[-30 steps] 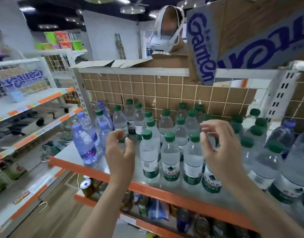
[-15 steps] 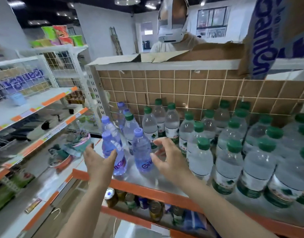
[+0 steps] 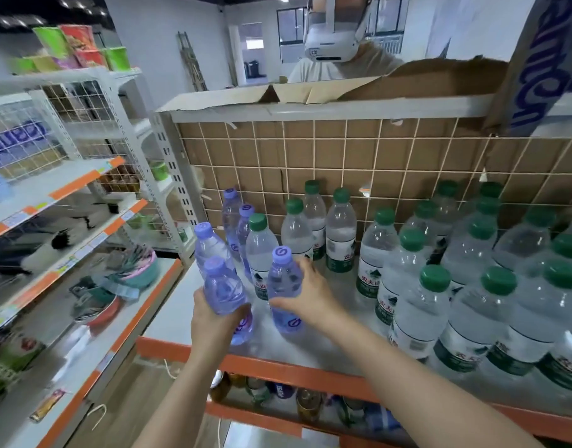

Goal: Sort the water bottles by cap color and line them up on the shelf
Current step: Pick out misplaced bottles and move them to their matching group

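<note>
Water bottles stand on a white shelf with an orange front edge. At its left end my left hand is wrapped around a purple-capped bottle. Just to the right, my right hand grips a second purple-capped bottle. Three more purple-capped bottles stand behind them toward the back left. One green-capped bottle stands among these purple ones. Several green-capped bottles fill the middle and right of the shelf.
A cardboard-backed wire grid closes the shelf's back. Cardboard boxes lie on top, and a person wearing a headset stands behind. Cans fill the shelf below. Another rack stands to the left.
The view swung left toward the purple-capped bottles. Both hands moved from the green-capped group to the shelf's left end and closed on a purple-capped bottle each.
</note>
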Demonstrator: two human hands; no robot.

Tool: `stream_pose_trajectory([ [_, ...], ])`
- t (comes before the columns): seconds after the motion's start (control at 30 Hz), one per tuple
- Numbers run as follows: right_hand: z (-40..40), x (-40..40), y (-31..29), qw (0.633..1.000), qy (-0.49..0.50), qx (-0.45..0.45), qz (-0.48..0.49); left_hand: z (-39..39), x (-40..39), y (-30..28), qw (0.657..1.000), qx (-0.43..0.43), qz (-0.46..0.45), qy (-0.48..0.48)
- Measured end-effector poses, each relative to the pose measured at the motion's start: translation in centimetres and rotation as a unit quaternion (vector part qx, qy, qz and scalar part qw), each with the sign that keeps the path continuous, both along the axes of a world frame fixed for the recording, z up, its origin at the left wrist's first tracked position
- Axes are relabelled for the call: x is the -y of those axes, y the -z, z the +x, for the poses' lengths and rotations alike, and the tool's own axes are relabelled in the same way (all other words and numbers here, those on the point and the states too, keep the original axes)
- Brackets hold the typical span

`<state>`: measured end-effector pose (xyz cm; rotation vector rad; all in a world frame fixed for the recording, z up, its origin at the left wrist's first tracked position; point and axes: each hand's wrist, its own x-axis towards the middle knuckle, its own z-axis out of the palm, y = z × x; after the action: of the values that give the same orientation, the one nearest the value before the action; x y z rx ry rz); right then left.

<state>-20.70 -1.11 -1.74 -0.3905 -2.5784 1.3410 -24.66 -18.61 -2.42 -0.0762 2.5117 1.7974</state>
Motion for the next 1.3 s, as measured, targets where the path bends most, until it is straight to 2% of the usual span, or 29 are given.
stream_pose_trajectory([
  [0.1, -0.3, 0.3, 0.5, 0.999, 0.008, 0.009, -0.036, 0.1, -0.1, 0.3, 1.000, -0.017, 0.010, -0.004],
  [0.23, 1.3, 0.2, 0.4, 0.996, 0.015, -0.025, -0.079, 1.3, -0.3, -0.1, 0.997, -0.059, 0.032, -0.022],
  [0.33, 3.9, -0.1, -0.6, 0.996, 0.024, -0.048, -0.076, 2.5, -1.0, -1.2, 0.992, -0.105, 0.048, -0.050],
  [0.43, 6.8, -0.6, -1.9, 0.991, 0.023, -0.103, -0.081, 3.9, -2.0, -2.0, 0.985, -0.148, 0.054, -0.071],
  [0.57, 12.1, -1.6, -5.1, 0.976, 0.021, -0.185, -0.110, 7.1, -3.6, -2.7, 0.977, -0.183, 0.100, -0.050],
  [0.67, 16.9, -3.7, -7.4, 0.955, -0.006, -0.250, -0.159, 10.5, -5.0, -3.3, 0.969, -0.185, 0.156, -0.043],
  [0.77, 21.9, -6.0, -8.6, 0.941, -0.038, -0.275, -0.192, 14.9, -7.0, -4.0, 0.969, -0.190, 0.153, -0.026],
  [0.9, 28.5, -9.9, -8.5, 0.939, -0.012, -0.282, -0.199, 22.3, -11.2, -4.4, 0.967, -0.194, 0.162, -0.015],
  [1.13, 40.5, -17.8, -8.5, 0.933, 0.034, -0.279, -0.223, 33.9, -19.8, -4.8, 0.957, -0.207, 0.192, 0.066],
  [1.3, 47.4, -23.5, -8.4, 0.940, 0.082, -0.281, -0.175, 40.6, -26.5, -5.2, 0.947, -0.212, 0.208, 0.122],
])
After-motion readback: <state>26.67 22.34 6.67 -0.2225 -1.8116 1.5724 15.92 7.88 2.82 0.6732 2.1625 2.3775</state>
